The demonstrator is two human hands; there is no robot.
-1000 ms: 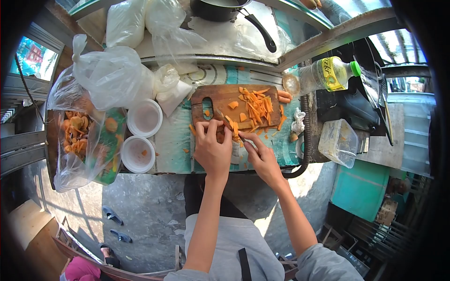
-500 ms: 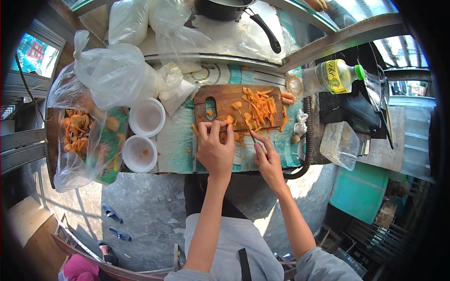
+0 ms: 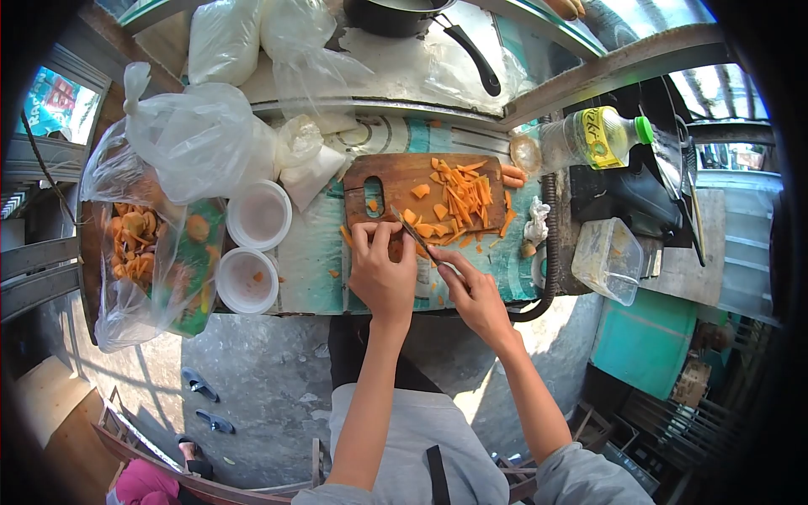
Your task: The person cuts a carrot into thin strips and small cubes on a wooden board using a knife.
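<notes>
My right hand (image 3: 478, 299) is closed around the handle of a knife (image 3: 414, 231), whose blade slants up and left to the fingertips of my left hand. Curled at the near edge of a wooden cutting board (image 3: 396, 178), my left hand (image 3: 383, 273) has its fingers drawn together; whatever they press on is hidden. A pile of cut carrot sticks (image 3: 467, 194) covers the board's right half. Nearer the knife lie flatter carrot pieces (image 3: 427, 229). Whole carrots (image 3: 512, 175) show just beyond the board's right edge.
Two white tubs (image 3: 259, 215) stand left of the board, beside a plastic bag of carrot pieces (image 3: 135, 240). Bags of white stuff (image 3: 223, 42) sit behind. To the right are a plastic bottle (image 3: 593, 137) and a clear container (image 3: 608, 259). A black pan (image 3: 391, 17) is at the back.
The knife has swung from near upright among the carrot sticks to a leftward slant by my left fingertips. My right hand has turned with it. An orange piece at my left fingertips is now mostly hidden.
</notes>
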